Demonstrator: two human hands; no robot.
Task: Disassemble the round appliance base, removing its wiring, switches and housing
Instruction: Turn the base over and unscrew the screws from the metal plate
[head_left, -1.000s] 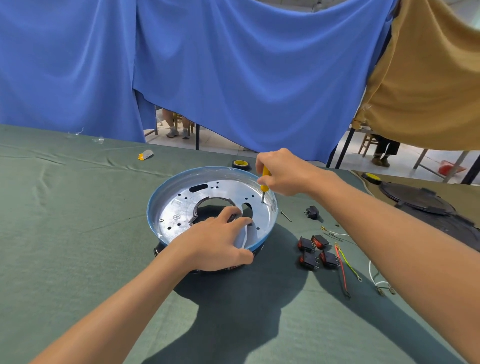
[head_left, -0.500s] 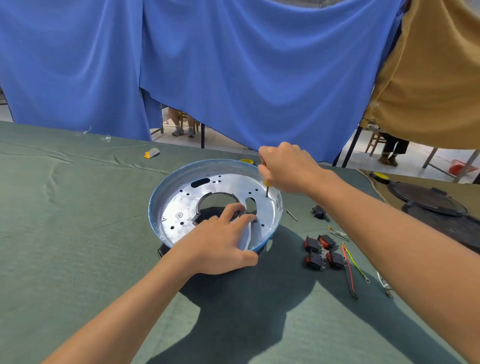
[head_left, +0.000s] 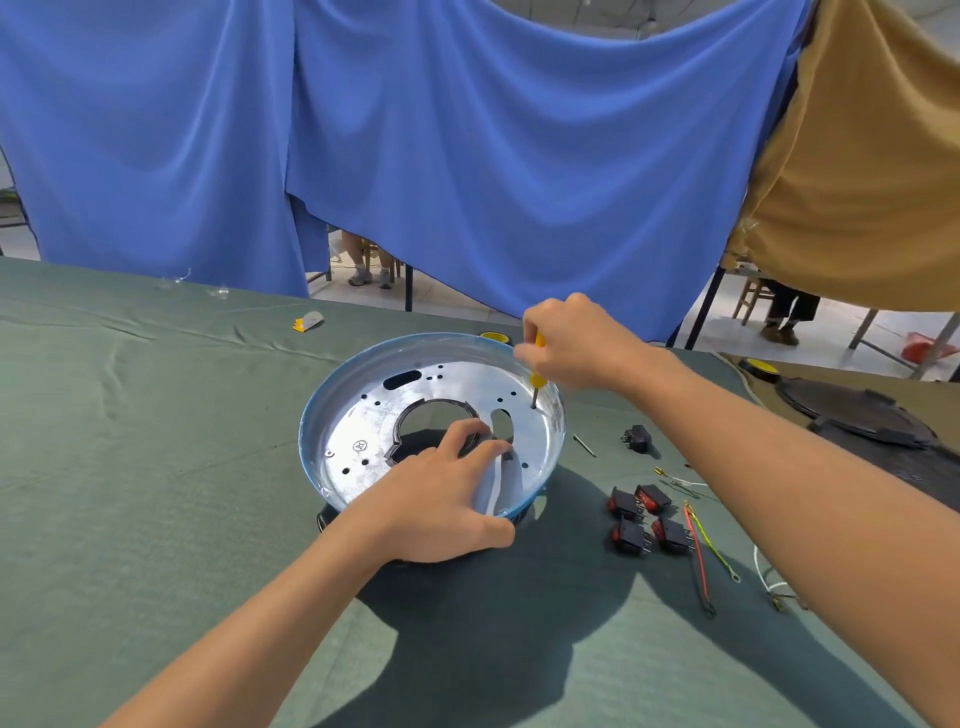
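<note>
The round appliance base (head_left: 363, 415), a silver metal pan with a blue rim and a large centre hole, sits on the green cloth. My left hand (head_left: 441, 499) grips its near rim, fingers inside the pan and thumb outside. My right hand (head_left: 576, 343) holds a yellow-handled screwdriver (head_left: 537, 376) upright, its tip on the pan floor near the right wall. Several black and red rocker switches (head_left: 644, 519) lie to the right, beside red and yellow-green wires (head_left: 701, 556).
A loose screw (head_left: 584, 446) and a small black part (head_left: 639, 439) lie right of the pan. Black round lids (head_left: 852, 410) sit far right, yellow tape rolls (head_left: 758, 368) behind. Blue and tan cloths hang beyond the table (head_left: 130, 467); people's legs show below them.
The view has shifted slightly. Both hands keep their holds; the screwdriver stays on the same spot at the right of the pan floor.
</note>
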